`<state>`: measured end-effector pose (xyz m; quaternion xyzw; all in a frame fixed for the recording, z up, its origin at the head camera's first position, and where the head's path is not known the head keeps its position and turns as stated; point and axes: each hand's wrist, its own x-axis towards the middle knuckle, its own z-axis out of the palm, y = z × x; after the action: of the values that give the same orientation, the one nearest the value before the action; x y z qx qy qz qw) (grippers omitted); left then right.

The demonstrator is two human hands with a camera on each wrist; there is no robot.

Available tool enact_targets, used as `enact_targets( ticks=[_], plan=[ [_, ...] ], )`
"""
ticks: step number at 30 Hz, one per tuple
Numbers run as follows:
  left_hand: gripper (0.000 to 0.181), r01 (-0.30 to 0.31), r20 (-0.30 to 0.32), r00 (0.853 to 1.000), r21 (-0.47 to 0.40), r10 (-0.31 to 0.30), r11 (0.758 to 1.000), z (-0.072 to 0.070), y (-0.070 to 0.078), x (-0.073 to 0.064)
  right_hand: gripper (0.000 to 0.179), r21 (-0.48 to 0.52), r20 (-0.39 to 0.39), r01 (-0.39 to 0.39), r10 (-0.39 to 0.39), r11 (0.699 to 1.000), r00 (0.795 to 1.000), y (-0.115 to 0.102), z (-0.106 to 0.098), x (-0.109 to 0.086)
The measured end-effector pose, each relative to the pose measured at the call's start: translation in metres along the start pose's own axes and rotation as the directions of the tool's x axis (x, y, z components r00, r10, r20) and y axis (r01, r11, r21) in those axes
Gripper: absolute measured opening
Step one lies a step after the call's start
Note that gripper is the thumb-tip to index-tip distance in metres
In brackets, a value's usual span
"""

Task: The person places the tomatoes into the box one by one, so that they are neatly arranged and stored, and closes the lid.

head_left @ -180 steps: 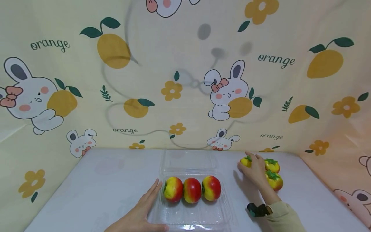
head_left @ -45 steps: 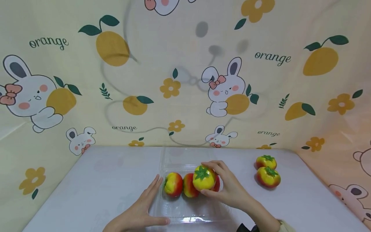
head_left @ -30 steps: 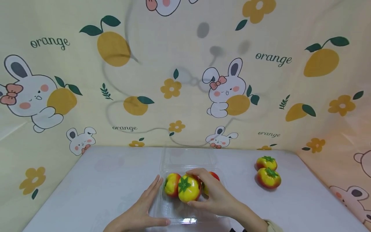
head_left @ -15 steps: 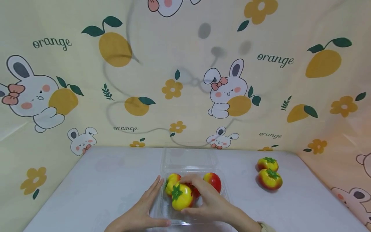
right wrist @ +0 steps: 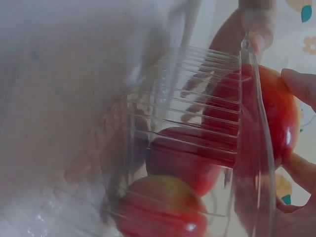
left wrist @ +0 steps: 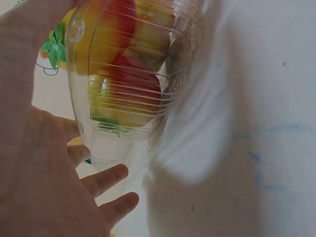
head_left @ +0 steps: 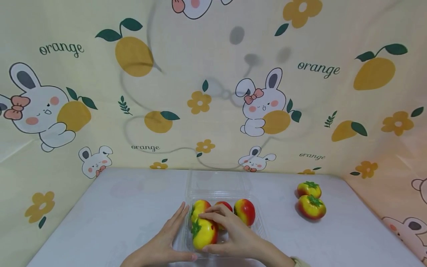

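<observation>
My right hand (head_left: 235, 233) pinches a yellow-red persimmon (head_left: 204, 239) with a green leafy top. It holds the fruit at the front left of a clear plastic clamshell box (head_left: 261, 226). In the right wrist view, the gripped persimmon (right wrist: 280, 118) rises past the box rim, thumb and fingers on either side. Behind it sit a left persimmon (head_left: 201, 207), a partly covered middle persimmon (head_left: 225, 204) and a right persimmon (head_left: 245, 211). My left hand (head_left: 160, 239) lies along the box's left side, fingers extended and thumb by the front edge.
Two more persimmons (head_left: 311, 207) stand on the white table (head_left: 126, 200) at the right, leafy tops up. The box's clear lid (head_left: 218, 182) lies folded back behind it. A printed cloth backdrop (head_left: 213, 66) rises at the table's far edge.
One persimmon has gone from the group at right; my right hand has carried it over the box, then left and toward the front, turning its leafy top leftward. The left hand stays beside the box.
</observation>
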<state>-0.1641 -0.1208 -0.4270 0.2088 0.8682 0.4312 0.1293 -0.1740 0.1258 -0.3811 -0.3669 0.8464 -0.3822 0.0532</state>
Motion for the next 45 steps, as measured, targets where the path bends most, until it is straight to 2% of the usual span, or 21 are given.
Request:
enact_targets(
  ticks=[13, 22, 31, 35, 39, 45],
  plan=[
    [0.109, 0.009, 0.004, 1.000, -0.019, -0.008, 1.000, 0.000, 0.000, -0.001, 0.061, 0.028, 0.001, 0.027, -0.027, 0.999, 1.000, 0.004, 0.006, 0.004],
    [0.109, 0.048, 0.013, 0.999, -0.026, -0.048, 0.999, 0.000, 0.002, -0.002, 0.055, 0.046, 0.047, -0.042, 0.040, 0.998, 0.998, 0.001, 0.003, 0.007],
    [0.107, 0.036, 0.015, 0.999, -0.026, -0.036, 0.999, 0.000, 0.001, -0.001, 0.050, 0.022, 0.084, -0.109, 0.107, 0.994, 0.991, 0.001, 0.002, 0.009],
    [0.107, 0.051, 0.018, 0.999, -0.029, -0.050, 0.998, 0.000, 0.001, 0.000, 0.048, 0.006, 0.086, -0.105, 0.104, 0.994, 0.991, 0.003, 0.003, 0.010],
    [0.107, 0.069, 0.022, 0.997, -0.038, -0.069, 0.997, 0.000, 0.000, 0.001, 0.041, 0.028, 0.087, -0.111, 0.108, 0.993, 0.990, 0.006, 0.005, 0.011],
    [0.108, 0.076, 0.022, 0.997, -0.036, -0.075, 0.996, 0.000, 0.001, 0.001, 0.037, 0.087, 0.099, -0.177, 0.168, 0.980, 0.981, 0.008, 0.006, 0.012]
  ],
)
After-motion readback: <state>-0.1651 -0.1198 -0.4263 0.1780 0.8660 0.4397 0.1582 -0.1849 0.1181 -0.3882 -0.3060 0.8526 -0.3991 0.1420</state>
